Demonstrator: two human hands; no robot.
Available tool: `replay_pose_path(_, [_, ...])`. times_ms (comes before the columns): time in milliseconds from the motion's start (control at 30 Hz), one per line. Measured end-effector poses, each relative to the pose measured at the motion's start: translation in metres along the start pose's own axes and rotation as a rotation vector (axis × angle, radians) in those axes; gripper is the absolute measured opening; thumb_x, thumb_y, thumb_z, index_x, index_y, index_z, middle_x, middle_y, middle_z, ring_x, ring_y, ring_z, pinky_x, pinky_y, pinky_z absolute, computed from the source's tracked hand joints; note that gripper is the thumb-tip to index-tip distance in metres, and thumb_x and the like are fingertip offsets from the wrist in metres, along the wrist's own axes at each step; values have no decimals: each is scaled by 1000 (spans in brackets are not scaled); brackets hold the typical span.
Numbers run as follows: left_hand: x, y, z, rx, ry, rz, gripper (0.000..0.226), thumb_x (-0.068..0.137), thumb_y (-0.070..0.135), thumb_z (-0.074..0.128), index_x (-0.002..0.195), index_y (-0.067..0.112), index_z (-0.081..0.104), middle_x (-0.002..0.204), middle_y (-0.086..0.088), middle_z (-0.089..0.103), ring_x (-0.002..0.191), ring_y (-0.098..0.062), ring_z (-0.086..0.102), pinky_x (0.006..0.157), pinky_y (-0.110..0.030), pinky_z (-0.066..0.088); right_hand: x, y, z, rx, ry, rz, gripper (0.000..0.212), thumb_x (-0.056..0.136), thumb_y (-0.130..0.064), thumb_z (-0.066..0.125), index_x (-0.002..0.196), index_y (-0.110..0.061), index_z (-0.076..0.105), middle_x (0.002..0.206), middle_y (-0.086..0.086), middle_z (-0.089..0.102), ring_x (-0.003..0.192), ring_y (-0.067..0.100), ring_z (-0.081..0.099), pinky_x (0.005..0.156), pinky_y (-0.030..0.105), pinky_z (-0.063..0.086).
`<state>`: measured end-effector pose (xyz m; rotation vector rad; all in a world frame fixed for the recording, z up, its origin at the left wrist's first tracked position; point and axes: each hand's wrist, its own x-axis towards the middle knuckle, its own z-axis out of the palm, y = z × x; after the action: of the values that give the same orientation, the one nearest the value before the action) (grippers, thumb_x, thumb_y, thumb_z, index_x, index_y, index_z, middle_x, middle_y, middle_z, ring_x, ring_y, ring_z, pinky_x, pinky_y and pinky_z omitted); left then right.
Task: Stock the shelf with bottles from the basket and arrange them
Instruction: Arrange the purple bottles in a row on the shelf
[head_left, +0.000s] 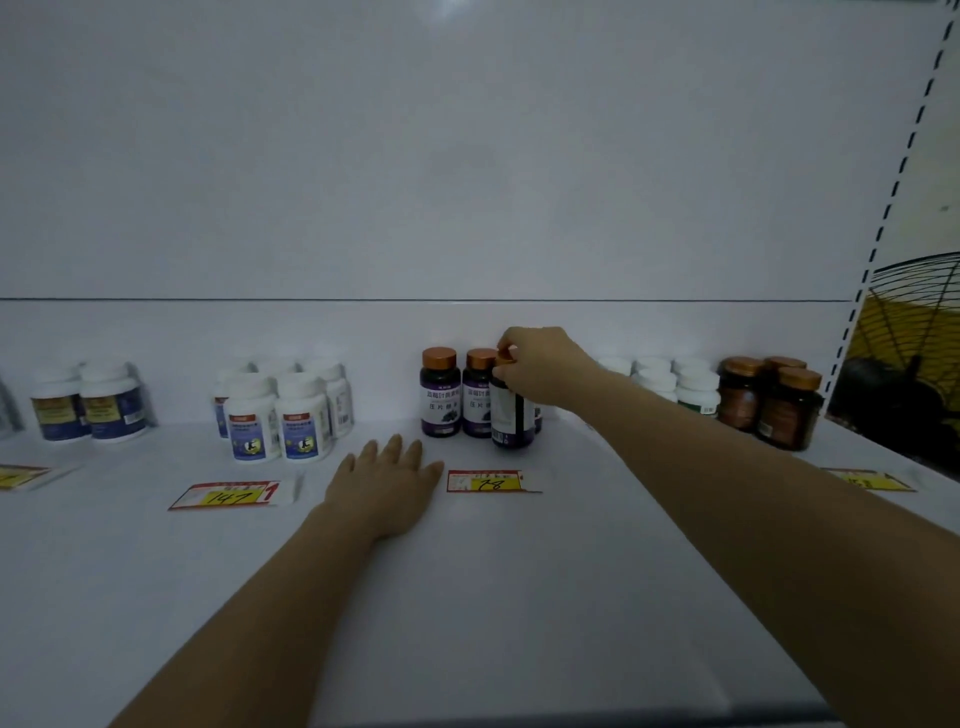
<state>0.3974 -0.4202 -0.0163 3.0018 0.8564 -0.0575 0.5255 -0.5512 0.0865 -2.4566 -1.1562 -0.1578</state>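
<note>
Head cam: right hand (540, 366) pinches the cap of a dark bottle (511, 415) beside two purple ones (440, 395) — should twist label frontward, w/ left hand (387, 483) flat, fingers apart, on shelf (519, 597).

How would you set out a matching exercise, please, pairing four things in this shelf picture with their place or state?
1. left hand
2. right hand
3. 147 price tag
4. brown bottles

A. at the right end of the shelf
B. flat on the shelf, fingers straight
C. in front of the white bottles
D. gripping the dark bottle by its cap

Pairs: 1-B, 2-D, 3-C, 4-A.
</note>
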Motion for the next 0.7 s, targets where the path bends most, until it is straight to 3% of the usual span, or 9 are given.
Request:
replay_pose_path(100, [-4, 3, -7, -85, 61, -34, 61, 99, 50, 20, 149, 15, 21, 157, -9, 19, 142, -28, 20, 115, -42, 19, -2, -4, -19, 116, 28, -39, 38, 93, -29, 56, 128, -16, 53, 116, 3, 54, 93, 17, 50, 77, 26, 46])
replay_pose_path(233, [-14, 14, -27, -520, 134, -44, 60, 95, 43, 48, 145, 14, 31, 147, -8, 40, 130, -22, 43, 101, -29, 35, -5, -8, -49, 273, 30, -117, 44, 87, -30, 66, 128, -24, 52, 103, -4, 57, 79, 7, 55, 60, 14, 42])
replay_pose_path(367, [-15, 20, -53, -919, 130, 31, 70, 80, 33, 72, 140, 15, 40, 137, -5, 51, 113, -17, 51, 93, -28, 38, -7, -15, -73, 370, 12, -167, 41, 82, -33, 71, 119, -23, 55, 104, 2, 63, 91, 15, 62, 74, 26, 53])
replay_pose_path(433, [-18, 23, -66, -1089, 97, 64, 65, 79, 26, 74, 136, 17, 44, 133, -4, 55, 110, -17, 52, 94, -30, 41, -10, -17, -82, 441, -23, -175, 36, 83, -31, 72, 115, -20, 58, 105, 3, 65, 91, 16, 66, 81, 31, 55])
replay_pose_path(533, [-24, 27, -77, -1233, 78, 211, 36, 86, 12, 66, 119, 20, 55, 127, -3, 59, 114, -21, 57, 93, -31, 48, -13, -19, -92, 526, -60, -195, 31, 83, -30, 71, 110, -18, 63, 106, 5, 68, 88, 16, 68, 86, 34, 55])
replay_pose_path(700, [-29, 28, -76, -1380, 73, 306, 40, 84, 10, 67, 123, 13, 59, 123, -1, 62, 108, -18, 62, 87, -27, 55, -18, -16, -91, 656, -102, -213, 24, 86, -27, 68, 109, -17, 66, 107, 6, 70, 100, 27, 68, 92, 38, 54])
